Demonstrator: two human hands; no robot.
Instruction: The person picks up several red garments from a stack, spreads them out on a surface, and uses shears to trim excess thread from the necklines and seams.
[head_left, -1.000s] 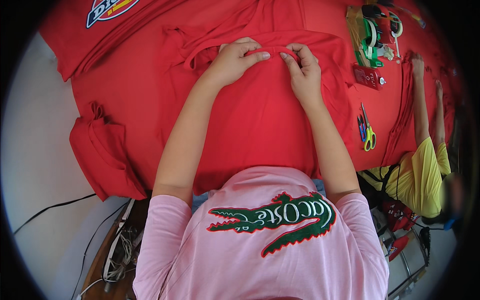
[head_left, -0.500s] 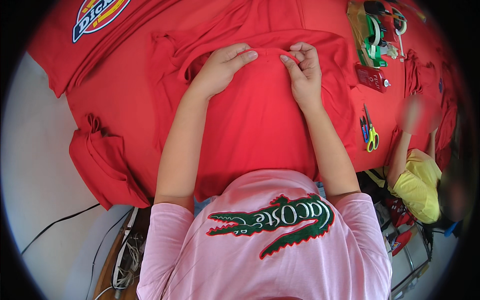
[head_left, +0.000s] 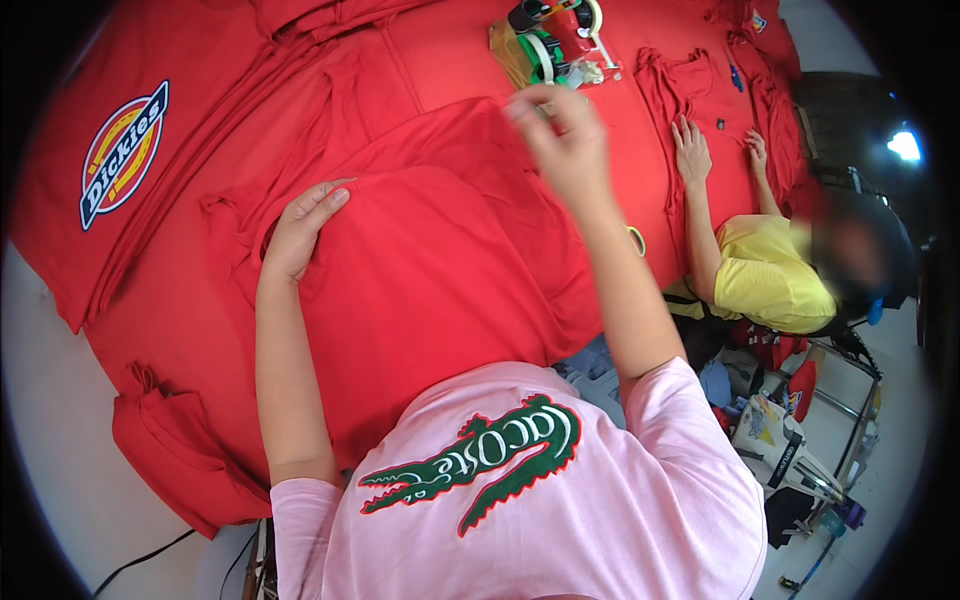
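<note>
A red fabric garment (head_left: 430, 260) lies spread in front of me, its rounded far edge turned toward the table's middle. At the left end of that edge, my left hand (head_left: 303, 228) grips the cloth, with the thumb on top and the fingers partly inside the fold. My right hand (head_left: 562, 140) is lifted off the garment, just short of the tape dispensers (head_left: 545, 55). Motion smears its bent fingers, so I cannot make out whether they hold anything.
Another red garment with a large oval emblem (head_left: 125, 155) lies at the left. A folded red piece (head_left: 180, 440) hangs at the near left edge. At the right, a co-worker in a yellow shirt (head_left: 770, 270) handles red cloth (head_left: 690, 90). Yellow scissor handles (head_left: 637, 240) show behind my right forearm.
My right hand has let go of the garment's edge and moved away toward the tape dispensers. My left hand keeps its hold. The view has swung to the right, bringing the co-worker further in.
</note>
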